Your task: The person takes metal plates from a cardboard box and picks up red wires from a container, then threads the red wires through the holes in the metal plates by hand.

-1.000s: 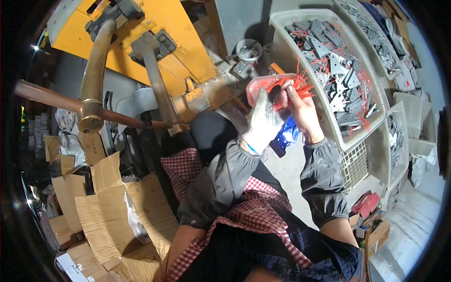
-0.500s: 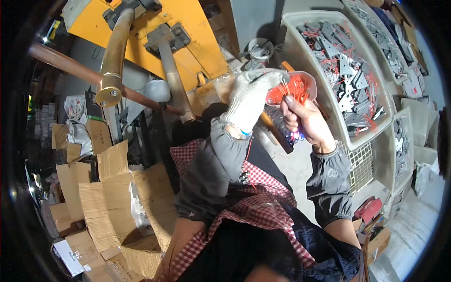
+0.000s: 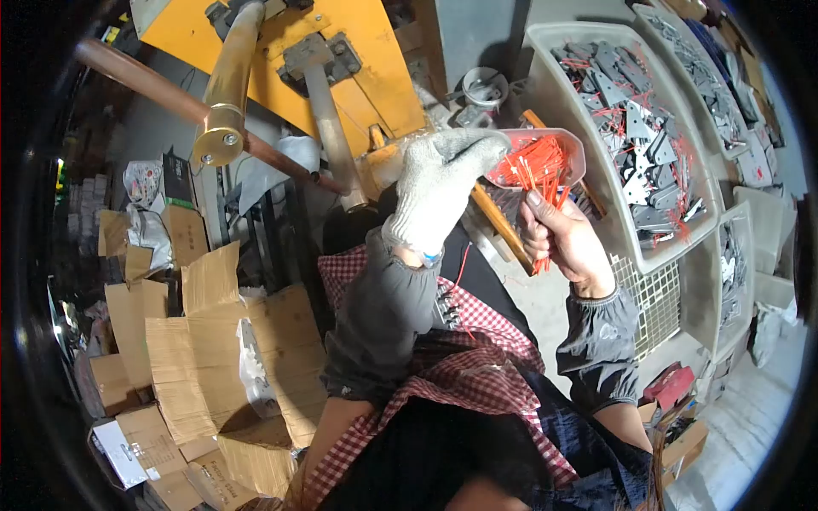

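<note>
My left hand [image 3: 447,175], in a white knitted glove, has its fingers closed on the left rim of a small clear plastic tub [image 3: 577,175]. Inside the tub lies a heap of thin red strips [image 3: 538,160] that look like cable ties. Just below, my bare right hand [image 3: 567,238] is wrapped round a bunch of the same red strips [image 3: 543,185]. Their ends poke out above the thumb and below the fist. The upper ends overlap the tub's near edge.
Large grey bins [image 3: 622,38] at the right hold flat grey and white metal parts with red strips. A yellow machine [image 3: 358,102] with metal bars [image 3: 230,94] stands at upper left. An open cardboard box [image 3: 183,366] lies lower left, and a white bucket [image 3: 486,87] sits behind the tub.
The view has shifted slightly. My right hand is a little lower against the tub, and red ends now show below the fist. More of the tub's contents is visible.
</note>
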`<act>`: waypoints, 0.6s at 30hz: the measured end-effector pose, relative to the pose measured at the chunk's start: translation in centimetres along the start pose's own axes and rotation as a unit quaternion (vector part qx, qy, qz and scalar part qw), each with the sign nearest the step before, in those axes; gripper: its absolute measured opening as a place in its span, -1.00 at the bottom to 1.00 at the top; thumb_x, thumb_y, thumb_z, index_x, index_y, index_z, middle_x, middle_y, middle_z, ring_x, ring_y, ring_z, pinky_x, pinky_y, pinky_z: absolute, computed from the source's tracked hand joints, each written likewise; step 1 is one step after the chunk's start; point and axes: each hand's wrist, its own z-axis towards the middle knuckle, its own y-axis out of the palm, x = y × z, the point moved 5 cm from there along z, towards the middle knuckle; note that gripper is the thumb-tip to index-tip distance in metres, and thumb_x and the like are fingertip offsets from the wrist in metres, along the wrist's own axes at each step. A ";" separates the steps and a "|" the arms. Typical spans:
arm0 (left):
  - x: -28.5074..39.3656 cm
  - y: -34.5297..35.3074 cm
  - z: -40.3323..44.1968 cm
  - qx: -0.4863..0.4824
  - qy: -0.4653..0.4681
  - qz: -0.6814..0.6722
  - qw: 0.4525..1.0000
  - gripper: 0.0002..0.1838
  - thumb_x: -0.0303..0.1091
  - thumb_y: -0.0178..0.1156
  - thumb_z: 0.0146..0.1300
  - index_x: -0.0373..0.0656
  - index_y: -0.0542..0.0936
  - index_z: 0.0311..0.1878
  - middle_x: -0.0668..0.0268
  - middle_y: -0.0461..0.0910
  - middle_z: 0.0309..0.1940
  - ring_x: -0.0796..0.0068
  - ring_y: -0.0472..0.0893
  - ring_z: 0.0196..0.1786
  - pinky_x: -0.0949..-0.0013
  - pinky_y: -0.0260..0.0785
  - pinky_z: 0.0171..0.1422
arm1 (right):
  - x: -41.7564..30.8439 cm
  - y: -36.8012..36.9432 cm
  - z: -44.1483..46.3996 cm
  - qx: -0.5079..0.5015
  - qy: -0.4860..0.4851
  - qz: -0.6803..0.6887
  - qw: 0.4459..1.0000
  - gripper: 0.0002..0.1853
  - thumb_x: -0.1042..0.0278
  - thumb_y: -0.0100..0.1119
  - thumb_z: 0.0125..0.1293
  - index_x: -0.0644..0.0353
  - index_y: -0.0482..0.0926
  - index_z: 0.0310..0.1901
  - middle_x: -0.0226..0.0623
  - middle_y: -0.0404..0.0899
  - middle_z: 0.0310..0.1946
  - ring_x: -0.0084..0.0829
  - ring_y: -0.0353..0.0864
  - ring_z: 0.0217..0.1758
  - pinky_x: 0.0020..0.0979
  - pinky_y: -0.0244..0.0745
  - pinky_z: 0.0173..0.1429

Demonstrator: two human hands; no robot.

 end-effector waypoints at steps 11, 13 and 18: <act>1.1 -0.9 -2.2 0.029 0.105 0.001 0.994 -0.65 -0.49 0.21 0.25 -0.36 0.55 0.10 0.09 0.47 0.18 0.40 0.50 0.19 0.46 0.31 0.26 | 0.9 1.1 -0.7 -0.027 0.006 0.014 1.000 -0.70 0.13 -0.05 0.49 0.19 0.43 -0.30 -0.62 0.12 -0.64 -0.70 0.02 -0.61 -0.61 -0.02 -0.53; 3.2 0.2 -3.1 0.020 0.265 0.201 0.943 -0.72 -0.49 0.28 0.16 -0.30 0.64 -0.04 0.04 0.46 0.18 0.30 0.49 0.22 0.39 0.32 0.27 | 0.8 1.7 -0.9 -0.021 0.019 -0.021 0.999 -0.71 0.13 -0.06 0.50 0.19 0.45 -0.26 -0.62 0.12 -0.63 -0.70 0.03 -0.60 -0.60 -0.01 -0.52; 4.9 1.8 -3.8 0.015 0.294 0.338 0.894 -0.81 -0.40 0.40 0.00 -0.18 0.71 -0.27 -0.04 0.47 0.16 0.16 0.48 0.24 0.27 0.33 0.27 | 0.4 2.6 -1.6 0.006 -0.017 -0.162 0.987 -0.66 0.07 -0.11 0.51 0.18 0.45 -0.25 -0.61 0.23 -0.60 -0.72 0.19 -0.57 -0.64 0.20 -0.46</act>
